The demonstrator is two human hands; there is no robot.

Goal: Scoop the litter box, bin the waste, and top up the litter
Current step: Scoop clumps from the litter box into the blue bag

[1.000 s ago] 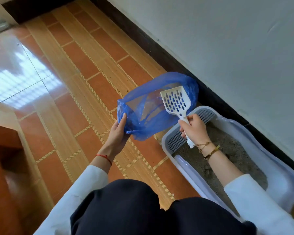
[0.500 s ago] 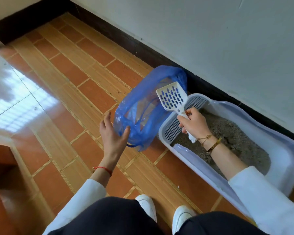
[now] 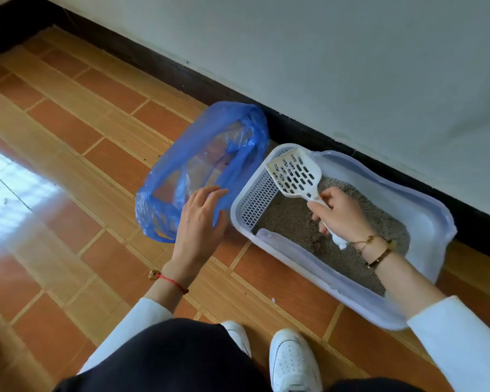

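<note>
Litter box (image 3: pixel 425 222) on the tiled floor (image 3: pixel 68 137), long side running along the wall's dark skirting (image 3: pixel 181 77). Grey litter (image 3: pixel 289 216) fills the tray; a few darker clumps show near my right hand, though I can't say for certain they are waste. White grille (image 3: pixel 255 199) at the end nearest the bag.

Scoop (image 3: pixel 294 174): white, slotted, raised above the grille end, its head empty as far as I can see. My right hand (image 3: pixel 343 215) grips the handle, fingers curled round it.

Blue bag (image 3: pixel 207 165): lying on the floor just beside the box, touching its end, mouth gaping toward me. Inside, hard to tell what it holds through the plastic.

My left hand (image 3: pixel 201 219): fingers loose and spread, holding nothing, fingertips over the near lip of the bag. Contact with the plastic I cannot confirm.

Step, as I judge it: scooping phase, bag placed ready, scoop between loads. Top-up not begun; no fresh litter in view.

Next move calls for: dip the scoop's edge under the clumps, lift, sift loose grains through the slots. Then carry over the grille into the bag mouth. Left hand should hold the lip open, since the thin plastic looks liable to collapse.
</note>
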